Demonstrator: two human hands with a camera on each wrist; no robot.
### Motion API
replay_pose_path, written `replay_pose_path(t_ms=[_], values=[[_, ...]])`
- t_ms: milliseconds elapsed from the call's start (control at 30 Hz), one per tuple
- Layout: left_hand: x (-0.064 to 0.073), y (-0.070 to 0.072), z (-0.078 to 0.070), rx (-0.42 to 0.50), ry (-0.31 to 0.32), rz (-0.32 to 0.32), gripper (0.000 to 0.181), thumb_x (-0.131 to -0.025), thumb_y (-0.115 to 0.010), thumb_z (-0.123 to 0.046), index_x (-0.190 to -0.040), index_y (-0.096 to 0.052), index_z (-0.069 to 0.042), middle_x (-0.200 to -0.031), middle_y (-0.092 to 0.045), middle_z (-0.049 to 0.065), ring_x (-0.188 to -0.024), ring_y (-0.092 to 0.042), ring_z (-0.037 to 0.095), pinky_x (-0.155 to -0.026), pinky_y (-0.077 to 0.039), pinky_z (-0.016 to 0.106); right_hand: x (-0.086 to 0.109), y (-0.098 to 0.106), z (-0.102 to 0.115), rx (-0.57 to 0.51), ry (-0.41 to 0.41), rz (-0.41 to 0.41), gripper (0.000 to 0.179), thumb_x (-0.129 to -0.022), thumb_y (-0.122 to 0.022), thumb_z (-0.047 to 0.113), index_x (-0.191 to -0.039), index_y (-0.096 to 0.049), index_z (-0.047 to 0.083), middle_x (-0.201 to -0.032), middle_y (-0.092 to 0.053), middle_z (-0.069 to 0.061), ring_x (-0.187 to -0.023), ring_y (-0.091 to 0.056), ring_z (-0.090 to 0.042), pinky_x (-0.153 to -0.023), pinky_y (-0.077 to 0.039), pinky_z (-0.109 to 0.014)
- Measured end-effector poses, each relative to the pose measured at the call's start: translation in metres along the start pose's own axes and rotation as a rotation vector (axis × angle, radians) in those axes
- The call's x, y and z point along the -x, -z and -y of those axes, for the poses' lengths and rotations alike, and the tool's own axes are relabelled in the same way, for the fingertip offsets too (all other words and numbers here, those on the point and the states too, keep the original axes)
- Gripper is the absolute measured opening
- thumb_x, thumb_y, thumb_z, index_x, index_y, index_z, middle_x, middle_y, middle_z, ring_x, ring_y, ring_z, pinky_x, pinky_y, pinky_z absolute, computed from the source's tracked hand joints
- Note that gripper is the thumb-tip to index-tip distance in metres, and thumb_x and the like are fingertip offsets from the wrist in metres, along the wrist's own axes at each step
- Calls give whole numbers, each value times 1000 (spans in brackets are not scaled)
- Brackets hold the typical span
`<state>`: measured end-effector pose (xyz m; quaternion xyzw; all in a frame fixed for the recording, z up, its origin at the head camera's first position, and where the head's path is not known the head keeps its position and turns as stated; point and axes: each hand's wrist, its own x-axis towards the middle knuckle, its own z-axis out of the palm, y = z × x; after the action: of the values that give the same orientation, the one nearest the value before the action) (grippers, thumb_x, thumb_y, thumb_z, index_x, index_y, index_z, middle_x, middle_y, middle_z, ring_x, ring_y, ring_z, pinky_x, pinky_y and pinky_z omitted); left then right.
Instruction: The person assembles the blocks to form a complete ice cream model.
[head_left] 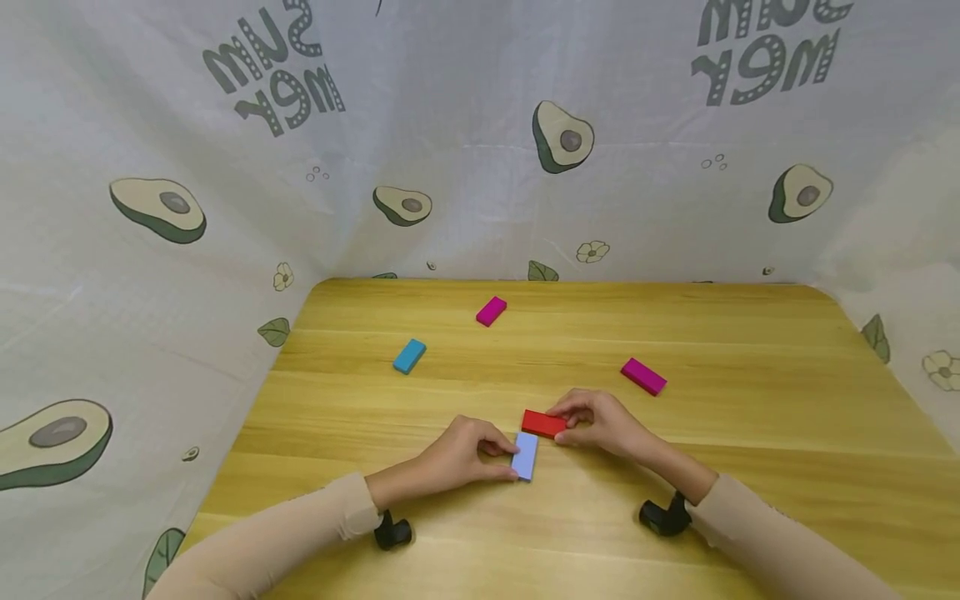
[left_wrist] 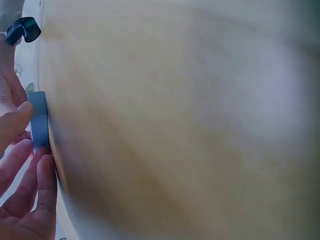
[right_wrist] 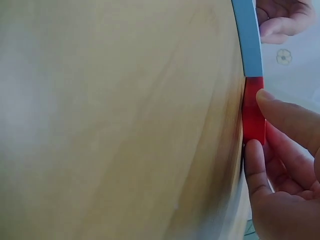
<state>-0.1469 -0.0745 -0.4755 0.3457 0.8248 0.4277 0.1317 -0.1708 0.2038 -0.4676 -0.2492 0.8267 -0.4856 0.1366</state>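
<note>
At the front middle of the table, my left hand grips a light blue block by its left side with thumb and fingers. My right hand pinches a red block at its right end. The red block lies crosswise at the far end of the light blue one. In the right wrist view the light blue block and the red block meet end to side. The left wrist view has the light blue block at its left edge, between thumb and fingers.
A magenta block lies near the back of the wooden table. Left of it is a blue block, and a second magenta block lies beyond my right hand. A printed avocado curtain surrounds the table's back and sides.
</note>
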Motion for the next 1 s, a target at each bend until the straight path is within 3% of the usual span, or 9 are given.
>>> replay_pose_path(t_ms=[333,700,1000], values=[[-3,-2,-4,12,35,-9,28,-80,-86,-23,-104,-79,-9,-98,-74,-6,-86,-64,-1,-78,-53,15,-6,0,-3,-43,16,49,30,-81,-81,0,-110,-73,-5,-107,-66,-14,-86,-61,-26,-76,-54,-23],[-5,-4,-2,9,14,-22,27,-80,-86,-24,-101,-79,-9,-94,-74,-7,-82,-62,-2,-75,-53,15,-11,0,-3,-59,10,63,31,-81,-81,-1,-110,-73,-5,-108,-65,-14,-86,-61,-21,-77,-55,-23],[-7,-6,-4,-9,11,-30,25,-79,-87,-23,-99,-80,-9,-91,-73,-8,-79,-61,-4,-73,-52,14,-18,0,-5,-83,61,98,30,-81,-80,-3,-110,-72,-7,-107,-66,-15,-89,-61,-16,-79,-56,-26]])
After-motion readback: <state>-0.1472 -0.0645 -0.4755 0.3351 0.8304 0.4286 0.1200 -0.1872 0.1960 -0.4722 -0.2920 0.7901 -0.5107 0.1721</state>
